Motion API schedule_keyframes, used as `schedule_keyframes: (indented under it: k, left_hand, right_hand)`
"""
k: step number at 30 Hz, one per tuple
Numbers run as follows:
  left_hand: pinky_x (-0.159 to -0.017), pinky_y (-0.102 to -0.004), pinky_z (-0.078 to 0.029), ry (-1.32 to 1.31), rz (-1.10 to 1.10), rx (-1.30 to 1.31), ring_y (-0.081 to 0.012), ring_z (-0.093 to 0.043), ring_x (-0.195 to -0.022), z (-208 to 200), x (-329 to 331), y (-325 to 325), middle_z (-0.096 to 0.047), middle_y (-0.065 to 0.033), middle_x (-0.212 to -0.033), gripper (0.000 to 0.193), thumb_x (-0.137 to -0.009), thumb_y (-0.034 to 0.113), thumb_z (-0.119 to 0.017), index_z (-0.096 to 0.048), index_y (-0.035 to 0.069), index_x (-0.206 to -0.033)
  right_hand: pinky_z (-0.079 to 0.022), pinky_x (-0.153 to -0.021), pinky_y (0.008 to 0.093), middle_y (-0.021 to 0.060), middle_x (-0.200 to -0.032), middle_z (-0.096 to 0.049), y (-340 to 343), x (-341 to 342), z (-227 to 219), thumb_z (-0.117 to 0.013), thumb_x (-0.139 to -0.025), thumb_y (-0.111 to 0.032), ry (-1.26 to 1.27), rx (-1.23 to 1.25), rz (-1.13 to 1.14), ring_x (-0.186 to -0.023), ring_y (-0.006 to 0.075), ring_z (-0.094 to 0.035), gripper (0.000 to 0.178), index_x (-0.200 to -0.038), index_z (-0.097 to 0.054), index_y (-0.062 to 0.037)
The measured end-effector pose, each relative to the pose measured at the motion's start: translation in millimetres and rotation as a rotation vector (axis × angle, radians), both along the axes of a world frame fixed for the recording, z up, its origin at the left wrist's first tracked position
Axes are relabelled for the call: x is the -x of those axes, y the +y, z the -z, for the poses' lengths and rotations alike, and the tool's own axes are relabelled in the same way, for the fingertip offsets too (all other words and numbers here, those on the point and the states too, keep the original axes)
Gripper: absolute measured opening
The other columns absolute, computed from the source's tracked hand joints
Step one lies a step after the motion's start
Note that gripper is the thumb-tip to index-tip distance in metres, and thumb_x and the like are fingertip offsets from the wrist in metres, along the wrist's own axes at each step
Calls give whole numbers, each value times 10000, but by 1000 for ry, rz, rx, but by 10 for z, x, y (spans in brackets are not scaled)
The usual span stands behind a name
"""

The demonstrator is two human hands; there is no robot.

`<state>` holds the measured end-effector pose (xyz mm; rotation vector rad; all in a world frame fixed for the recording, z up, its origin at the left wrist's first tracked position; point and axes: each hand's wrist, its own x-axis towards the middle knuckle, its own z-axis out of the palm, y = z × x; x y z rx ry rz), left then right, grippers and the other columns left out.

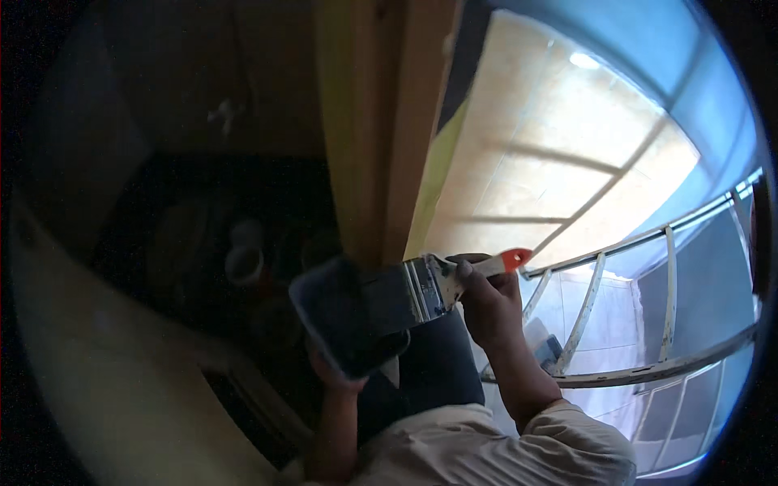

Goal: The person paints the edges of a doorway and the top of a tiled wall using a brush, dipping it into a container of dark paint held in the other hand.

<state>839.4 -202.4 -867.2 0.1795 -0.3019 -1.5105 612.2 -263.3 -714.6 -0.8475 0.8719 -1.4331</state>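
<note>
A wide flat paintbrush (423, 289) with a white handle and a red-orange end lies nearly level in front of me. My right hand (494, 312) is closed around its handle, thumb on top. The bristles are dark and reach over a dark rectangular paint container (301, 312) with rounded corners. Whether they touch what is inside, I cannot tell in the shadow. My left hand (331, 374) holds the container from below at its near edge. Most of the left fingers are hidden under it.
A wooden door frame (397, 146) rises just beyond the brush. To the right, a pale metal railing (583, 312) with worn paint curves close to my right arm. In the dark room at left stand a pale bucket-like vessel (243, 264) and a wall tap (225, 115).
</note>
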Motion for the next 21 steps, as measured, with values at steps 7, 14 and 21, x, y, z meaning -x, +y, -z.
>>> schedule_keyframes:
  k: [7, 14, 21]
  left_hand:
    - [-1168, -615, -388, 9, 53, 2, -378, -455, -1428, -340, 131, -136, -444, -105, -1584, 748, -1000, 642, -465, -373, 178, -1579]
    - [-1161, -627, -392, 21, 25, 22, -400, -444, -1432, -307, 79, -125, -441, -126, -1582, 703, -1021, 602, -473, -372, 179, -1573]
    - [-1163, -625, -388, -43, 31, 61, -417, -445, -1431, -385, 109, -58, -432, -150, -1587, 744, -1018, 637, -437, -343, 167, -1588]
  right_hand:
    - [-522, -1011, 374, 196, -1203, -684, -34, 110, -911, -680, -966, -91, 281, 955, 853, -1123, 258, -669, 354, -1263, -602, 84]
    - [-570, -958, 378, 224, -1181, -706, -491, -129, -1438, -700, -959, -55, 598, 1278, 1142, -1068, 285, -712, 333, -1256, -628, 77]
    - [-617, -717, 352, 220, -1019, -736, -944, -270, -1457, -803, -802, 66, 650, 1479, 1207, -856, 305, -748, 408, -1189, -674, 68]
